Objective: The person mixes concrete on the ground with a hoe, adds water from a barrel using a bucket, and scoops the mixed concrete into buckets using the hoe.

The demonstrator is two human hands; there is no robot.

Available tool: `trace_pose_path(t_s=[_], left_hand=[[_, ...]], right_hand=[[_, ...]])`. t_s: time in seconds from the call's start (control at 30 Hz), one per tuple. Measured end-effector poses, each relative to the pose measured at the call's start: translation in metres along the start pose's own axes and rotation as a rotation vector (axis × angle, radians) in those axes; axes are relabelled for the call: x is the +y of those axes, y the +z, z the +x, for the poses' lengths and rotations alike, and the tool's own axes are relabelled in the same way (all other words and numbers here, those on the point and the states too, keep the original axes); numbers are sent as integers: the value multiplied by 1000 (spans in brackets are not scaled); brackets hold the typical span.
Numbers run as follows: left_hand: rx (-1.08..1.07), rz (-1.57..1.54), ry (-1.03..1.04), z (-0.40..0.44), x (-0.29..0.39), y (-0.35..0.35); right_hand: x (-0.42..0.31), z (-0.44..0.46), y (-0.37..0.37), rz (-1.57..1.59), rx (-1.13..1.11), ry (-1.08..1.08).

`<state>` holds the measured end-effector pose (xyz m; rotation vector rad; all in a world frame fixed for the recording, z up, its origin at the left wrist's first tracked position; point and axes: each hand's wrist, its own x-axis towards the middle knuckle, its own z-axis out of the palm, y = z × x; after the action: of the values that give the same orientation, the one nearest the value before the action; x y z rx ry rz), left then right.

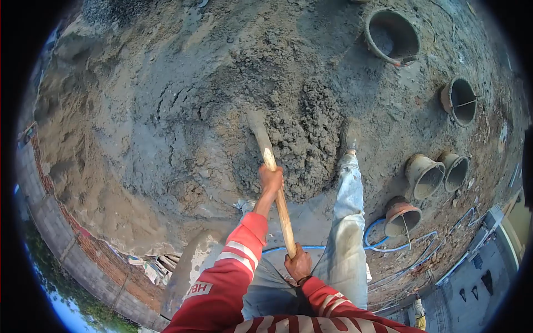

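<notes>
A long wooden-handled tool (283, 213) slants across the middle of the view. Its upper end is coated in grey mortar, and its head cannot be made out against the wet mix. My left hand (271, 180) is wrapped around the middle of the handle. Near the handle's lower end, close to my body, my right hand (298, 262) grips it. Dark, lumpy wet mortar (311, 139) lies on the ground right beyond the tool. My right foot (351, 136) stands at the edge of this mortar; the left one is mostly hidden behind my arm.
Several mortar-stained buckets, including a large one (393, 38) and a reddish one (402, 215), stand on the right. A blue hose (383, 247) runs behind my legs. Sand (83, 183) spreads left, beside a block wall (66, 244). Another person (419, 311) is far off, lower right.
</notes>
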<state>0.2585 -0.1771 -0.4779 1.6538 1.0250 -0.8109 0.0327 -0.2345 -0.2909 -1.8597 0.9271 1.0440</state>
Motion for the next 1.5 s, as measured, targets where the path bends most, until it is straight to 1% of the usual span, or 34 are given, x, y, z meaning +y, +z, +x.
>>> trace_pose_path(t_s=[0.07, 0.1, 0.17, 0.2, 0.23, 0.3, 0.33, 0.37, 0.4, 0.43, 0.47, 0.53, 0.6, 0.63, 0.7, 0.73, 0.77, 0.8, 0.83, 0.87, 0.9, 0.97, 1.0, 1.07, 1.13, 1.17, 1.23, 1.27, 1.3, 1.33, 1.37, 1.4, 1.43, 1.5], left_hand=[[92, 179, 65, -27, 13, -2], [138, 186, 150, -37, 33, 0], [189, 170, 347, -4, 49, 4], [109, 91, 324, -13, 104, 9], [68, 14, 372, -3, 142, 15], [65, 14, 502, 48, 206, 32], [74, 19, 595, 83, 234, 42], [128, 122, 626, 102, 265, 53], [125, 129, 700, 141, 279, 62], [155, 182, 659, 174, 287, 69], [147, 182, 662, 186, 282, 72], [212, 381, 469, 200, 259, 74], [239, 464, 367, 194, 218, 70], [205, 471, 349, 193, 198, 68], [178, 492, 290, 152, 170, 57], [158, 532, 240, 138, 148, 48], [149, 505, 250, 147, 105, 40], [270, 547, 270, 135, 69, 33], [184, 469, 256, 110, 45, 20], [207, 357, 195, 67, 36, 13], [179, 347, 235, 61, -2, 1], [198, 392, 232, 19, -36, -12], [201, 397, 231, -4, -34, -11], [198, 419, 184, -62, 2, 1], [128, 394, 329, -91, 56, 24], [131, 408, 429, -86, 74, 39], [-29, 334, 506, -97, 157, 73], [-61, 333, 636, -86, 183, 91], [-134, 249, 678, -78, 212, 112], [-181, 254, 677, -62, 229, 134], [-138, 262, 796, -49, 241, 154], [-130, 248, 844, -24, 235, 176], [-96, 301, 779, -2, 220, 193], [-81, 426, 605, 35, 145, 201]], right_hand=[[8, 4, 11, 2, 9, -6], [9, 13, 15, 94, 57, -77], [0, 43, 9, 235, 120, -205], [-12, 71, 1, 206, 135, -256], [-26, 107, -7, 178, 155, -309], [-76, 178, -35, 184, 232, -431], [-98, 215, -46, 203, 195, -449], [-124, 245, -62, 233, 184, -491], [-145, 274, -70, 249, 167, -497], [-158, 291, -73, 265, 152, -508], [-166, 287, -70, 266, 160, -504], [-172, 262, -60, 321, 157, -370], [-149, 236, -44, 348, 135, -308], [-141, 219, -36, 383, 115, -254], [-129, 180, -31, 374, 54, -180], [-113, 155, -17, 349, 79, -167], [-95, 137, -1, 326, 120, -166], [-77, 118, 5, 290, 81, -130], [-55, 94, 10, 254, 27, -82], [-35, 70, 15, 211, 7, -65], [-16, 49, 19, 170, -10, -50], [16, 9, 33, 172, 25, -45], [23, -6, 36, 176, 20, -44], [34, -22, 34, 319, 50, -47], [28, -9, 19, 369, 82, -66], [15, 10, 1, 402, 140, -117], [-15, 48, -39, 456, 226, -181], [-33, 68, -62, 478, 256, -195], [-52, 86, -85, 493, 287, -210], [-65, 103, -103, 503, 319, -225], [-70, 124, -113, 591, 276, -155], [-70, 135, -117, 677, 231, -80], [-73, 132, -117, 648, 227, -78], [-85, 122, -107, 853, 120, 197]])
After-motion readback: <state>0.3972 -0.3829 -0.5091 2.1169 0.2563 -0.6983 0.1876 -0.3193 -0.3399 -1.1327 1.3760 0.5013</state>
